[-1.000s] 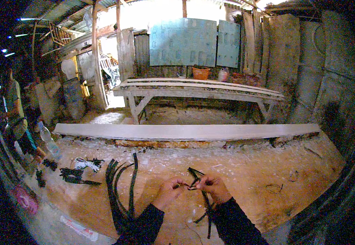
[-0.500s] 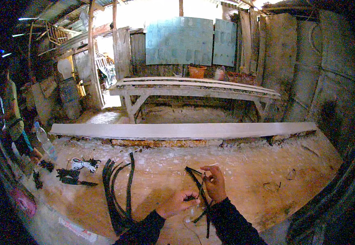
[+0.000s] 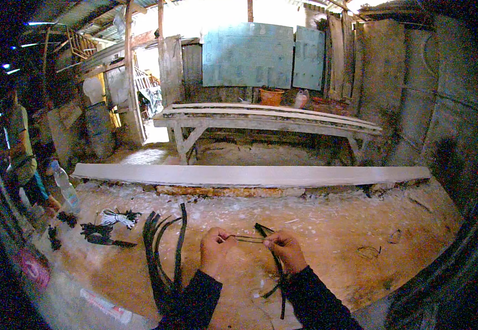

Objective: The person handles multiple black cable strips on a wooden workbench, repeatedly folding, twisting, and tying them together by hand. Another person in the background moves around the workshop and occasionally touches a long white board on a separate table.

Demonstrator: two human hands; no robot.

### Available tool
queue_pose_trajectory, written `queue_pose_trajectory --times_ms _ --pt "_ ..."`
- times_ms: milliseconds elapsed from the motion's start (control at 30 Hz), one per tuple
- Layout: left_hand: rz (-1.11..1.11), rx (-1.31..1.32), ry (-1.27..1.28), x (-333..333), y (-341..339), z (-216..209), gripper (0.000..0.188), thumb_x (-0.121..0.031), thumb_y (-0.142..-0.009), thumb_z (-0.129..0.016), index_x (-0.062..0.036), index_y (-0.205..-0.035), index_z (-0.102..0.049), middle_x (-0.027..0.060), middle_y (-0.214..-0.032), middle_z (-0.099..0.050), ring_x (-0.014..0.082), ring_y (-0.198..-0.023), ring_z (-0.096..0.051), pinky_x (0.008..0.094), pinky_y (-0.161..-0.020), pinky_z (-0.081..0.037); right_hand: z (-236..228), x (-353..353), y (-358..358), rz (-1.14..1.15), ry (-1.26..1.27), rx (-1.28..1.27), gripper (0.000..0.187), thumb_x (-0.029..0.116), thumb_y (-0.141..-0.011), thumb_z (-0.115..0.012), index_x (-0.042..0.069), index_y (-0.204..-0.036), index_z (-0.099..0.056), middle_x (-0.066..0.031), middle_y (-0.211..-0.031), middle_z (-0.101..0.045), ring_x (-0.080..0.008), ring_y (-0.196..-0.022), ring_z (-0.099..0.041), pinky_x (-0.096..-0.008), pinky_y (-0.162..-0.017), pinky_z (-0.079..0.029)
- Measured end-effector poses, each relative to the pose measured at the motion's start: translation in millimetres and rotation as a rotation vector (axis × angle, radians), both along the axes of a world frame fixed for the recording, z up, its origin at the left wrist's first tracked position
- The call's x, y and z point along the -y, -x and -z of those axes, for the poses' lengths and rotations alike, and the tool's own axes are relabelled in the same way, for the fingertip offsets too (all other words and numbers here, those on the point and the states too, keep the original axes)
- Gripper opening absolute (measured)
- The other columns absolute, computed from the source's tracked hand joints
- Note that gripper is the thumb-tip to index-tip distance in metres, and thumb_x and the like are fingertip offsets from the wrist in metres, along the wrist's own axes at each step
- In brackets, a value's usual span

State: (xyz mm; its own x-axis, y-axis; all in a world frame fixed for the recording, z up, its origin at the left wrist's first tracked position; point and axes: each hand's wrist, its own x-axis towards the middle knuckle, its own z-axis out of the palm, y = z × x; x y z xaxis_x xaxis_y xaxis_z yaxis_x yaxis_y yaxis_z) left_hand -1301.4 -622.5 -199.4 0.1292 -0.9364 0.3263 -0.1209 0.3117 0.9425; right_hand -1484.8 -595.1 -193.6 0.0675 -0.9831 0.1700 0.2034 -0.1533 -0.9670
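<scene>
Head view: left grip (image 3: 216, 252) and right grip (image 3: 286, 251) pinch cord (image 3: 249, 237) over speckled tabletop (image 3: 338, 225), bench (image 3: 272, 124) beyond.

A thin dark cord (image 3: 248, 238) is stretching roughly level between the left hand (image 3: 214, 251) and the right hand (image 3: 285, 250), showing two near-parallel strands. Narrow black strips (image 3: 278, 268) are extending lengthwise by the right hand, partly hidden behind it, their lower ends splaying over the table (image 3: 349, 220).

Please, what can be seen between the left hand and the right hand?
In the head view, a thin cord, showing as two strands, runs from the left hand to the right hand.
</scene>
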Motion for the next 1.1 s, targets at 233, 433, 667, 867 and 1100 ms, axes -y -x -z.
queue_pose_trajectory --times_ms 233,433,667,867,1100 --pt "-0.005 -0.105 -0.059 10 -8 8 0.004 -0.002 -0.067 -0.059 -0.003 -0.068 -0.056 0.0025 -0.065 -0.057 0.009 -0.056 -0.05 0.0219 -0.052 -0.04 -8 -15 -13 -0.503 0.067 -0.189 0.018 0.013 -0.074 -0.059 0.002 -0.089 -0.059 -0.0086 -0.103 -0.048 -0.0162 -0.094 -0.046 -0.0281 -0.079 -0.038" --pt "0.114 0.047 -0.046 13 -1 25 0.004 0.001 -0.068 -0.056 -0.0028 -0.07 -0.058 0.0027 -0.068 -0.058 0.0098 -0.061 -0.053 0.0221 -0.054 -0.042 -3 -10 -8 -0.479 0.061 -0.074 0.009 0.005 -0.07 -0.06 0.001 -0.077 -0.058 -0.0071 -0.091 -0.053 -0.0164 -0.087 -0.051 -0.0271 -0.078 -0.039" --pt "0.319 0.237 -0.097 0 11 20 0.012 -0.012 -0.067 -0.064 -0.0043 -0.074 -0.059 0.0005 -0.072 -0.056 0.0089 -0.065 -0.049 0.0216 -0.059 -0.039 -8 -4 -3 -0.168 0.039 -0.106 0.01 0.001 -0.067 -0.061 0.005 -0.065 -0.052 -0.0027 -0.071 -0.056 -0.013 -0.073 -0.053 -0.0263 -0.071 -0.042" --pt "0.569 0.108 -0.049 -7 14 21 0.02 -0.022 -0.069 -0.065 -0.0044 -0.074 -0.057 -0.001 -0.066 -0.051 0.0081 -0.06 -0.044 0.0226 -0.056 -0.038 -2 -4 -9 0.262 0.162 -0.403 0.009 0.001 -0.066 -0.06 0.005 -0.065 -0.051 -0.0016 -0.064 -0.053 -0.0144 -0.061 -0.05 -0.0254 -0.059 -0.04" --pt "0.697 0.218 -0.061 -22 29 19 0.024 -0.026 -0.071 -0.064 -0.0045 -0.072 -0.052 -0.0011 -0.063 -0.048 0.0074 -0.058 -0.043 0.0223 -0.054 -0.038 -15 5 -3 0.757 0.54 -0.607 0.01 -0.004 -0.065 -0.054 0.004 -0.071 -0.054 -0.0052 -0.066 -0.053 -0.0164 -0.065 -0.05 -0.0258 -0.062 -0.039"
